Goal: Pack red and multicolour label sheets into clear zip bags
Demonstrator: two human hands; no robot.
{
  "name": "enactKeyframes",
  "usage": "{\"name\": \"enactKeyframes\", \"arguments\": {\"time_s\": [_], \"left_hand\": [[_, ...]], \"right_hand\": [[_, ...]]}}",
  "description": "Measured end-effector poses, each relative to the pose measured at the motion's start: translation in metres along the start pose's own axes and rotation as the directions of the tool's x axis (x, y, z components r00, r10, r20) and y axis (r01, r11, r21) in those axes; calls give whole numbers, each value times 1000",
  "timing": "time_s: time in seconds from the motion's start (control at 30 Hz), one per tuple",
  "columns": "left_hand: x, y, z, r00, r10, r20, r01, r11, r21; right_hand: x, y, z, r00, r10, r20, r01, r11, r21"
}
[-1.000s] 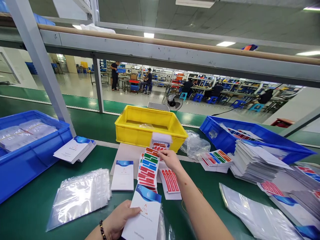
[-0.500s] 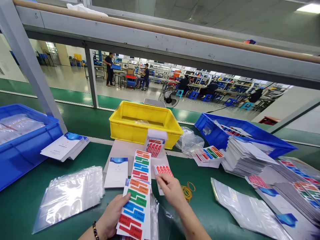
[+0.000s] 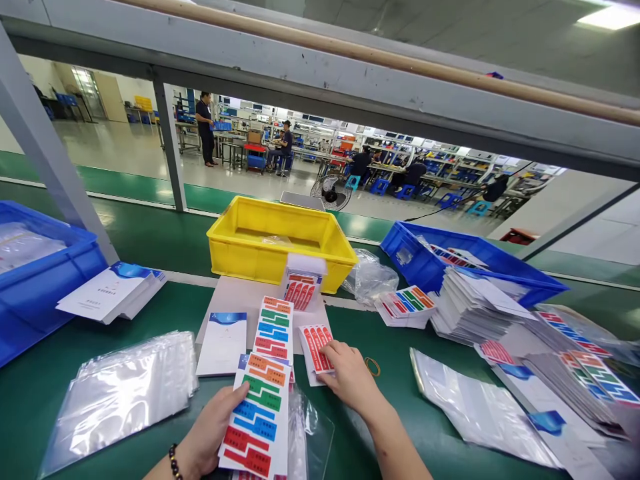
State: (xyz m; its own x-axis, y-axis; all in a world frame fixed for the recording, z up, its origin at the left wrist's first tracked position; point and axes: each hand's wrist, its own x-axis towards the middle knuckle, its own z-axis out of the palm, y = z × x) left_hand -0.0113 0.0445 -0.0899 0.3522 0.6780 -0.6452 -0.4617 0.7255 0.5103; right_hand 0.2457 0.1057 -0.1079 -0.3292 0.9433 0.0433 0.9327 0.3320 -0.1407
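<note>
My left hand (image 3: 213, 423) grips a sticker sheet (image 3: 255, 417) with orange, green, blue and red labels, its thumb on the sheet's left edge. Under that sheet, a blue-and-white instruction booklet shows only as a sliver. My right hand (image 3: 353, 377) is closed at the near right corner of a red sticker sheet (image 3: 315, 347), fingertips on top and thumb by the lower edge; the sheet lies on a small pile. Between the hands, more multicolour sticker sheets (image 3: 273, 327) lie just beyond the held one. A white booklet (image 3: 223, 347) with a blue top lies to their left.
A yellow bin (image 3: 280, 257) stands at the back, between a blue bin (image 3: 45, 287) and another blue bin (image 3: 475, 260). Clear plastic bags (image 3: 125, 393) lie at left, more bags (image 3: 480, 407) at right. Paper stacks (image 3: 475, 310) and a rubber band (image 3: 372, 366) are on the right.
My right hand laid a multicolour sticker sheet on the booklet in my left hand, then moved right and down onto the red sticker sheets. The camera view has shifted.
</note>
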Motion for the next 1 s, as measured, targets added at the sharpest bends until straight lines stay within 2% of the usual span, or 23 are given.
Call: {"name": "enactKeyframes", "arguments": {"time_s": [0.23,0.47,0.6,0.8,1.0], "left_hand": [[-1,1,1,999,-26,-37,26,1000,-1],[2,-2,-3,1000,1,-4,-1,1000,22],[3,-3,-5,1000,3,-23,-3,1000,23],[3,-3,-4,1000,6,10,-6,1000,10],[-2,2,3,1000,-11,-7,11,1000,6]], "right_hand": [[1,6,-2,999,-34,16,33,999,25],[0,4,-4,999,-52,-2,52,999,-1],[0,8,-4,998,-66,7,66,998,22],[2,14,-3,995,-98,18,97,995,21],[3,17,-3,992,-120,30,118,992,44]]}}
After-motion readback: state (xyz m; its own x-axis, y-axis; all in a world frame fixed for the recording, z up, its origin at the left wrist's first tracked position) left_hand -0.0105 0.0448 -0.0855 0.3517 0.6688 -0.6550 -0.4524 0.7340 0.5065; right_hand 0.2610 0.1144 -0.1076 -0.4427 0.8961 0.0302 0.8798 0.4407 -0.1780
